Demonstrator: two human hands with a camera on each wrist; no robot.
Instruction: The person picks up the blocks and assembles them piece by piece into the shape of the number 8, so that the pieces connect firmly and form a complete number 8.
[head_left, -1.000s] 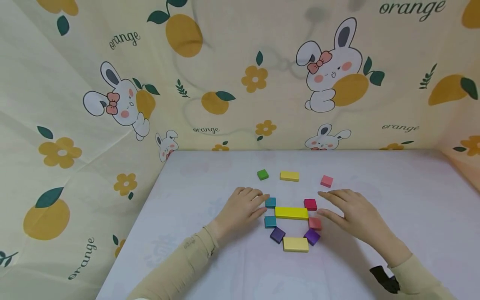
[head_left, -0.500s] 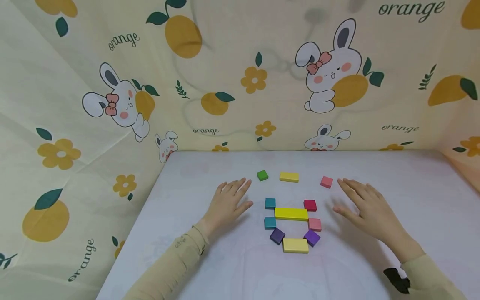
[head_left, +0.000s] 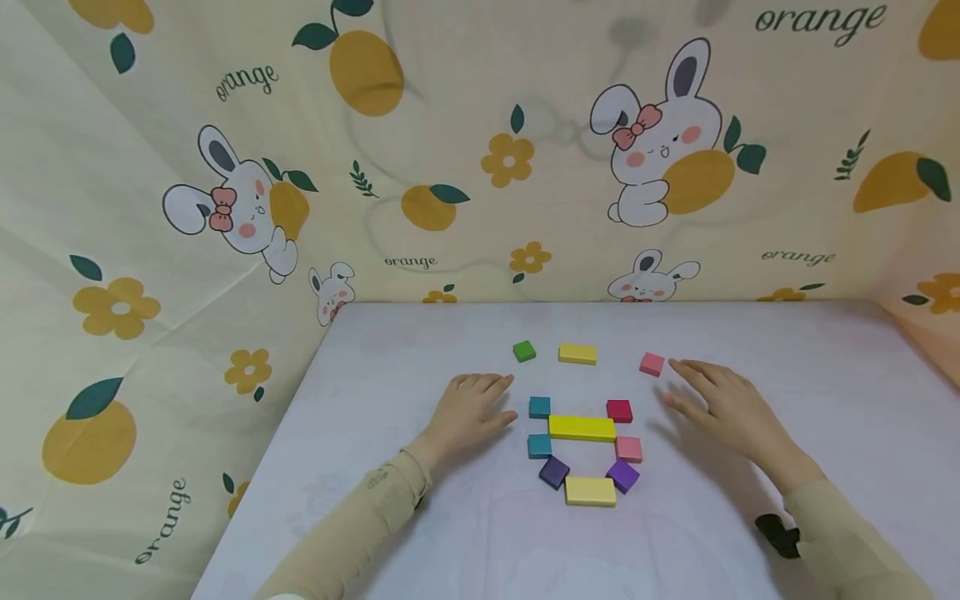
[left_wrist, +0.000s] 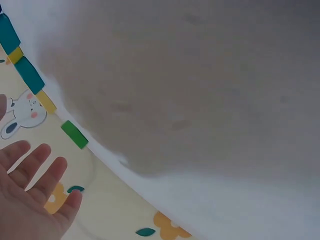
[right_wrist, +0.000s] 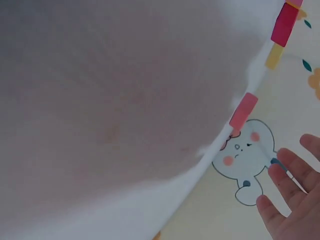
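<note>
My left hand (head_left: 471, 414) hovers left of the block arrangement, fingers spread and holding nothing. Nearest to it are two teal blocks (head_left: 539, 407). On the other side my right hand (head_left: 726, 410) is also empty, its fingertips close to a loose pink block (head_left: 652, 364). Between the hands a long yellow block (head_left: 582, 428) lies flat, with a red block (head_left: 619, 411) and a salmon block (head_left: 628, 449) at its right end. Below, a dark purple block (head_left: 554, 472) and a violet block (head_left: 623, 476) sit tilted at the corners of a pale yellow block (head_left: 590, 492).
A green block (head_left: 524, 351) and another pale yellow block (head_left: 577, 354) lie farther back on the white table (head_left: 420, 342). Behind the table rises a cloth (head_left: 450, 125) printed with rabbits and oranges. A black patch (head_left: 778, 536) shows by the right sleeve.
Both hands drew apart, away from the blocks, then shifted slightly back inward and nearer to me. The blocks keep their places.
</note>
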